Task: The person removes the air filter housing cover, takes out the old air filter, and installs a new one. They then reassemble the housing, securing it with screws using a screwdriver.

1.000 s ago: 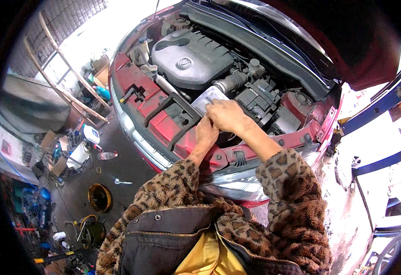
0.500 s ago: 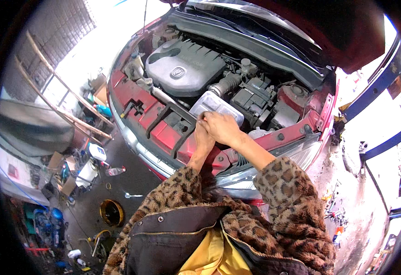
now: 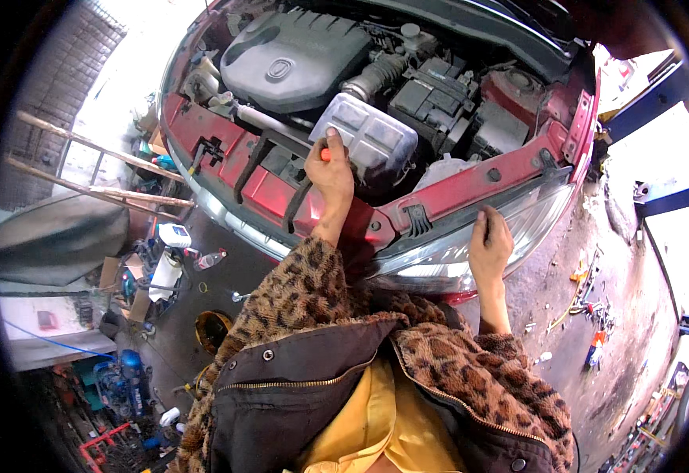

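Note:
My left hand [image 3: 330, 175] is closed in a fist over the front edge of the engine bay. Out of it pokes the bright orange end [image 3: 326, 154] of a small object; the rest is hidden in my palm. Just beyond lies a grey ribbed plastic box cover [image 3: 372, 134], likely the air filter box. My right hand [image 3: 490, 246] hovers over the clear headlight [image 3: 529, 221], its thumb and fingers curled together. Whether anything small is between them cannot be made out.
The red car's hood stands raised. The grey engine cover [image 3: 289, 63], battery [image 3: 432, 93] and ribbed intake hose [image 3: 376, 77] fill the bay. Loose tools [image 3: 594, 315] lie on the floor at right; a plastic bottle [image 3: 210, 259] and a round pan [image 3: 213, 331] lie at left.
My hands, together over the box cover before, have parted. The right has moved right and nearer, over the headlight; the left now shows an orange end. The view has shifted.

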Action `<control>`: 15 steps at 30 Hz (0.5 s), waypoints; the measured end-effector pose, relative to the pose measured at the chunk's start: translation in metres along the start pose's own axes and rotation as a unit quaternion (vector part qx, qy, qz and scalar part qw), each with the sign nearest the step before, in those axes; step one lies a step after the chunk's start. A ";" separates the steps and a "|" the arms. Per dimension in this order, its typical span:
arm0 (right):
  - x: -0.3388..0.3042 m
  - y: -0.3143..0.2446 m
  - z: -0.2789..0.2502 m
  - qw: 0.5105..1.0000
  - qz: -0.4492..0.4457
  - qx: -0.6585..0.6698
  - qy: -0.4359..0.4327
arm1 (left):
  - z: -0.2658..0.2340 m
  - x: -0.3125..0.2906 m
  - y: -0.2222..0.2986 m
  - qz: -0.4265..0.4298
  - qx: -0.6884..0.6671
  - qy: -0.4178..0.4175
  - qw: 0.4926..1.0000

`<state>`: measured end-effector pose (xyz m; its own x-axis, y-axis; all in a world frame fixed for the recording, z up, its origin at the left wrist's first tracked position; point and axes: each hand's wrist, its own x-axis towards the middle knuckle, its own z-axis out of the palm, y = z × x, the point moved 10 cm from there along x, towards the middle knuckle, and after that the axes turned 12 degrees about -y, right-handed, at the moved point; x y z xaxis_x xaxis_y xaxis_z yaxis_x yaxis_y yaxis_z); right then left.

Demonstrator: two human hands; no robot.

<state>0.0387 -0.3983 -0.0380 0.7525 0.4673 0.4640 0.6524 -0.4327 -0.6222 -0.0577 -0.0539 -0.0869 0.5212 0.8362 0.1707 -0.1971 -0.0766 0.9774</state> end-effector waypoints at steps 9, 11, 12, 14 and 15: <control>-0.011 0.006 0.004 0.999 -0.026 -0.036 -0.010 | 0.023 0.018 0.007 -0.016 -0.085 -0.137 0.987; -0.011 0.007 0.003 0.999 -0.021 -0.040 -0.015 | 0.031 0.023 0.004 -0.039 -0.081 -0.179 0.980; -0.010 0.007 0.003 0.999 -0.017 -0.043 -0.018 | 0.035 0.025 0.003 -0.051 -0.080 -0.201 0.975; -0.010 0.008 0.003 0.999 -0.017 -0.047 -0.019 | 0.045 0.026 -0.005 -0.079 -0.065 -0.259 0.960; -0.010 0.009 0.003 0.999 -0.020 -0.048 -0.016 | 0.055 0.022 -0.007 -0.089 -0.058 -0.301 0.948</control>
<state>0.0364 -0.4043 -0.0504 0.7231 0.5094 0.4665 0.6890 -0.4839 -0.5396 0.0013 -0.0650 -0.0830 0.9273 0.3658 0.0793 -0.1336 0.1254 0.9831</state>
